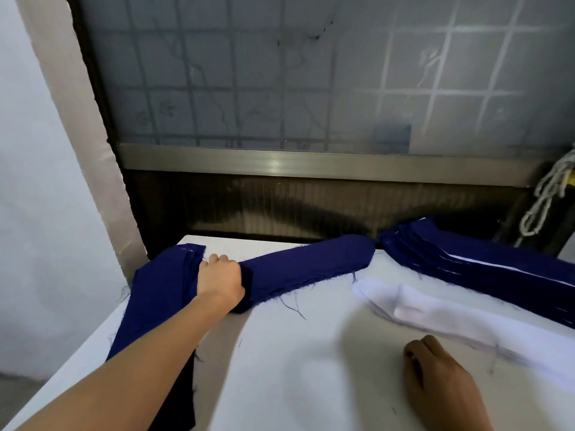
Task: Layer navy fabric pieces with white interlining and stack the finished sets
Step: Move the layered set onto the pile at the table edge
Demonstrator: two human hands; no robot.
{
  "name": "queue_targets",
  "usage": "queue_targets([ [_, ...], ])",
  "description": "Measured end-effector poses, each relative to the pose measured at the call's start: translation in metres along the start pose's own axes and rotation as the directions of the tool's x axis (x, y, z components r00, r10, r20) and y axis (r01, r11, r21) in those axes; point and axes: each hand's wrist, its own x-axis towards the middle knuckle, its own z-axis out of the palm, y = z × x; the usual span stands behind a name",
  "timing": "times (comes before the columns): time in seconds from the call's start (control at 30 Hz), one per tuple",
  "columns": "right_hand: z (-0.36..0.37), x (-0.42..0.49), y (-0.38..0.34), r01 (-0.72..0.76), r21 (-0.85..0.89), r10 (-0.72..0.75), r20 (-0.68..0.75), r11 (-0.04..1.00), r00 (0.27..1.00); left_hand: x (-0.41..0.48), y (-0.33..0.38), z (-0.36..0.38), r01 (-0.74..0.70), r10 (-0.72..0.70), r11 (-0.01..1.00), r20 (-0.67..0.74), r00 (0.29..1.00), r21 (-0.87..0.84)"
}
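Note:
My left hand (219, 279) grips a long navy fabric piece (306, 264) and holds it raised off the navy pile (155, 293) at the table's left edge; the piece stretches right toward the table's back. A pile of white interlining strips (435, 315) lies at the right. Behind it sits a stack of navy pieces with white edges showing (476, 259). My right hand (441, 384) rests on the white table near the front, fingers loosely curled, holding nothing.
The white table (295, 368) ends at a dark wall and a frosted, grilled window (311, 73) behind. A knotted white rope (547, 197) hangs at the far right. Loose navy threads lie scattered on the tabletop. The left edge drops to the floor.

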Motion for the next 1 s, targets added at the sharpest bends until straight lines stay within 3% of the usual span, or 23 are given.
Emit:
queue_targets([
  [0.2,-0.001,-0.001,0.004,0.012,0.032,-0.012,-0.005,0.999,1.0,-0.006,-0.002,0.003,-0.16,0.16,0.968,-0.016,0.987,-0.192],
  [0.3,-0.001,-0.001,0.004,0.001,0.014,-0.001,0.0,1.0,1.0,-0.013,-0.003,0.001,-0.163,0.147,0.932,-0.073,0.986,-0.323],
  [0.4,0.0,0.0,0.004,0.009,0.011,-0.009,0.004,1.0,1.0,-0.023,-0.001,0.002,-0.158,0.056,0.901,-0.252,0.966,-0.405],
  [0.47,-0.001,0.0,0.004,0.02,0.016,-0.02,0.002,1.0,1.0,-0.03,0.003,0.003,-0.101,-0.081,0.866,-0.337,0.938,-0.489],
  [0.57,-0.002,0.0,0.004,0.011,0.002,-0.011,0.016,1.0,1.0,-0.038,0.009,0.006,0.013,-0.285,0.708,-0.269,0.92,-0.706],
  [0.63,-0.002,0.0,0.005,0.005,0.002,-0.005,0.012,1.0,1.0,-0.044,0.017,0.007,-0.022,-0.308,0.631,-0.276,0.911,-0.775],
  [0.73,0.001,0.0,0.004,0.008,0.002,-0.008,-0.01,1.0,1.0,-0.062,0.036,0.008,-0.256,-0.172,0.639,-0.459,0.871,-0.725],
  [0.87,0.004,0.0,0.007,0.014,-0.023,-0.015,-0.042,1.0,0.999,-0.097,0.071,0.006,-0.57,0.14,0.605,-0.63,0.764,-0.556],
  [1.0,0.008,0.001,0.012,0.053,-0.044,-0.056,-0.055,0.998,0.997,-0.128,0.107,-0.005,-0.844,0.586,0.503,-0.644,0.491,-0.186],
])
